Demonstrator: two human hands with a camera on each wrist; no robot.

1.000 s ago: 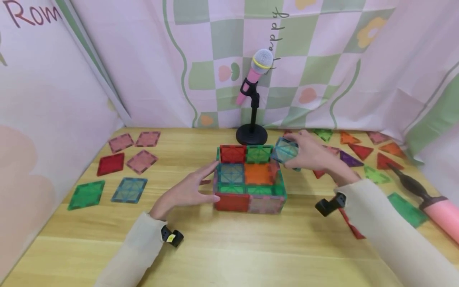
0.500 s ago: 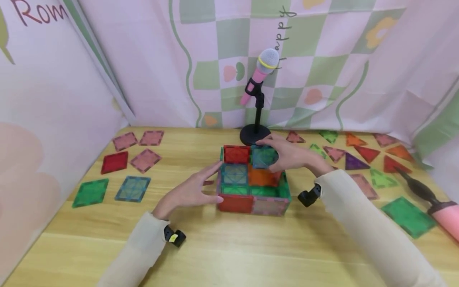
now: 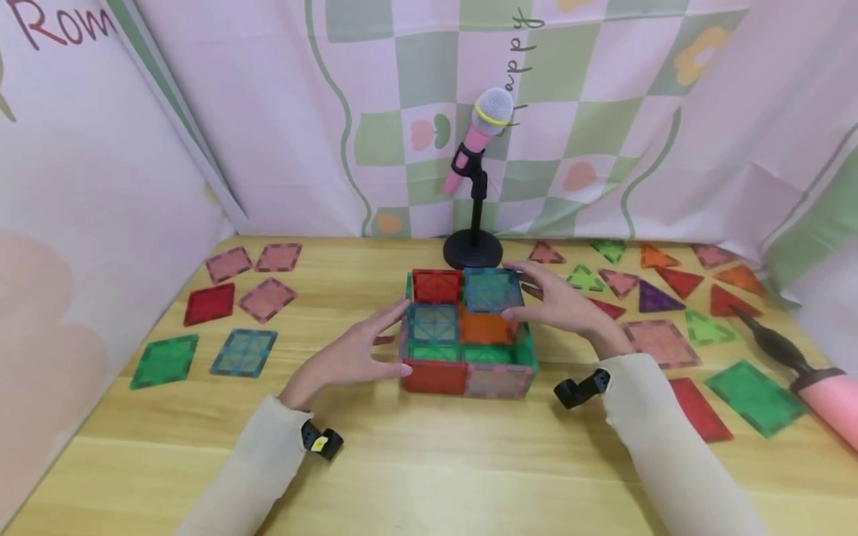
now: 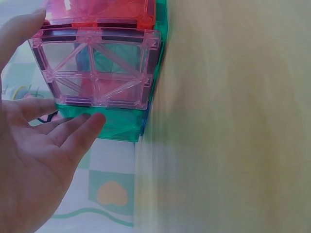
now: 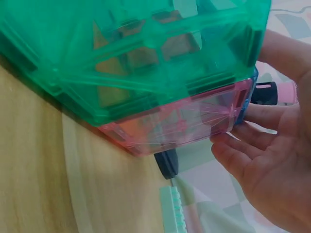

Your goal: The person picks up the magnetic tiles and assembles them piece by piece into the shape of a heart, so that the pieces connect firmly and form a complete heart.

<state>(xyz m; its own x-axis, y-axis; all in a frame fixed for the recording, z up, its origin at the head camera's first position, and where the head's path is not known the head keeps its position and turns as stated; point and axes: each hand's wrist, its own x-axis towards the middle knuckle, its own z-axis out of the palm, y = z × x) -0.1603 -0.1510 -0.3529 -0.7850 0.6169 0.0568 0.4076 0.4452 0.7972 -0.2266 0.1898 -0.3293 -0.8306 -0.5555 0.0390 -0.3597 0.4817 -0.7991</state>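
A low box of see-through magnetic tiles [image 3: 434,378] stands mid-table, with red and pink tiles in front and green tiles [image 5: 146,73] on the right side. Over its back right corner lies a blue square tile [image 3: 492,286]. My right hand [image 3: 559,301] is at that corner, thumb by the blue tile's front edge and fingers behind; in the right wrist view its fingertips are against the pink side tile [image 5: 180,124]. My left hand [image 3: 345,357] is spread along the left wall, fingertips at the pink tile [image 4: 116,73] in the left wrist view.
Loose square tiles, including a blue one [image 3: 244,353] and a green one [image 3: 164,361], lie on the left. Several triangles [image 3: 660,296] and larger tiles [image 3: 756,397] cover the right, near a pink-handled tool [image 3: 827,398]. A microphone stand [image 3: 473,249] rises close behind the box.
My right hand has brought the blue tile leftward from beside the box onto its back right corner, then drawn slightly right, fingers loosened. My left hand stays by the left wall.
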